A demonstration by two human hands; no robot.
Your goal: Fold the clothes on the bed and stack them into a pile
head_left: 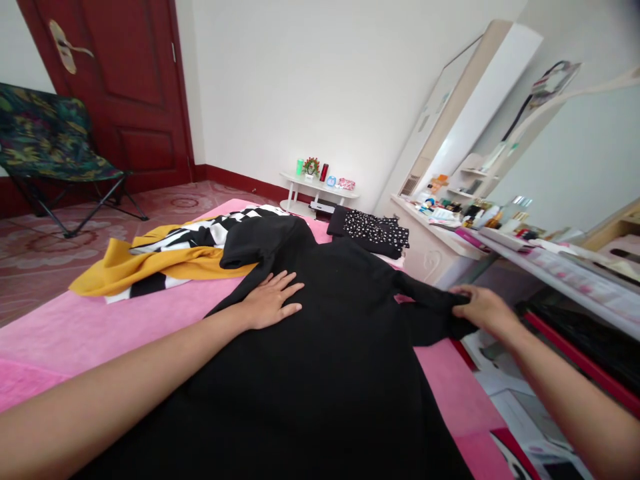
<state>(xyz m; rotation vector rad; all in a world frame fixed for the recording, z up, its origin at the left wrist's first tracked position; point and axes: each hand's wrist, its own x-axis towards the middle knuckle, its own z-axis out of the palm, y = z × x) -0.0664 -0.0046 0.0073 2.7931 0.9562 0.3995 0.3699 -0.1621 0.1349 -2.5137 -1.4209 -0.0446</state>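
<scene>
A black short-sleeved garment [330,373] lies spread over the pink bed cover [165,320], its neck end pointing away from me. My left hand [273,300] rests flat on its left upper part, fingers spread. At the right, my right hand [483,310] pinches the end of the right sleeve, which is stretched out sideways. The left sleeve [255,240] lies bunched against a yellow, black and white garment [200,260]. The garment's lower end runs out of view toward me.
Folded dark clothes with white dots [375,230] sit at the bed's far end. A dressing table [430,233] crowded with bottles stands along the right. Beyond the bed is a small white shelf table [320,185]. A folding chair [55,147] stands by the red door [125,80].
</scene>
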